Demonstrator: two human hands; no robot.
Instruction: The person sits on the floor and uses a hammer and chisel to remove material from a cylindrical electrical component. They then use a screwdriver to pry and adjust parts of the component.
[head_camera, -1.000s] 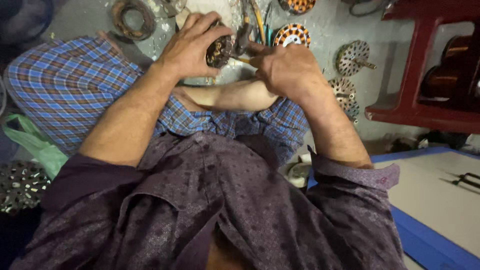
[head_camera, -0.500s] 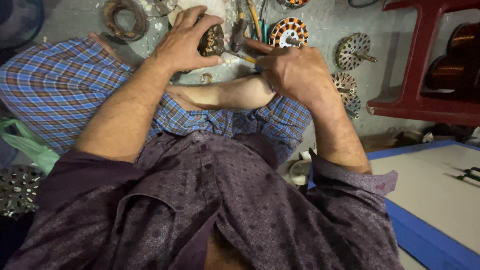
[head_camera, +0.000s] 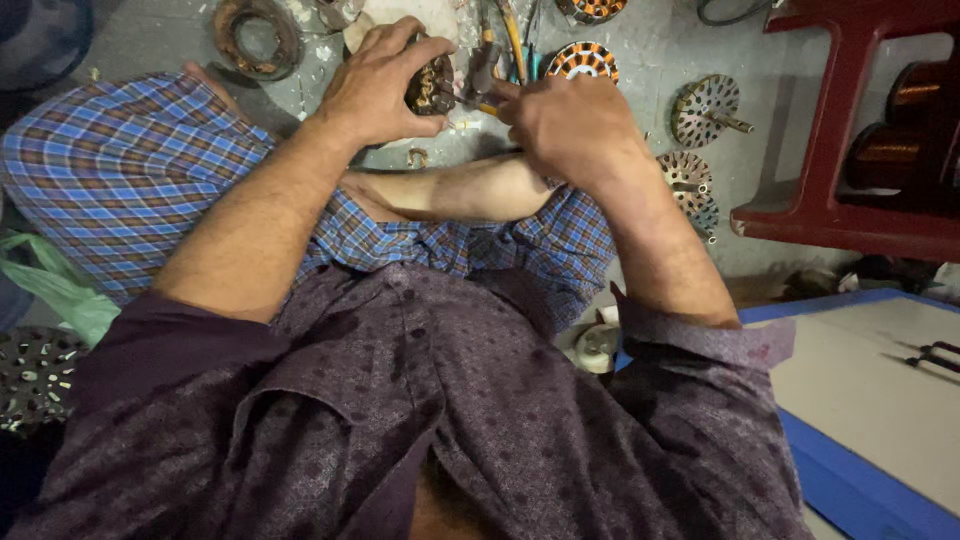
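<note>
Held thing: round dark metal stator core with copper windings (head_camera: 430, 88), far centre, above the grey floor (head_camera: 640, 40).
Left hand (head_camera: 375, 85): fingers curled around the core's rim, clamping it.
Right hand (head_camera: 570, 125): closed in a fist on a thin tool (head_camera: 470, 100), tip touching the core.
Handling: likely heavy, rigid; windings delicate, so grip the rim.
Nearby: similar wound stators (head_camera: 583, 62) just right.

**Both hands meet at top centre**

Left forearm rises bare from lower left toward the top of the frame, sleeve pushed up; the left hand (head_camera: 375, 85) is curled, fingers wrapped in a firm grip. Right forearm climbs from lower right, and the right hand (head_camera: 570, 125) is closed in a fist, knuckles up, just beside the left.
</note>
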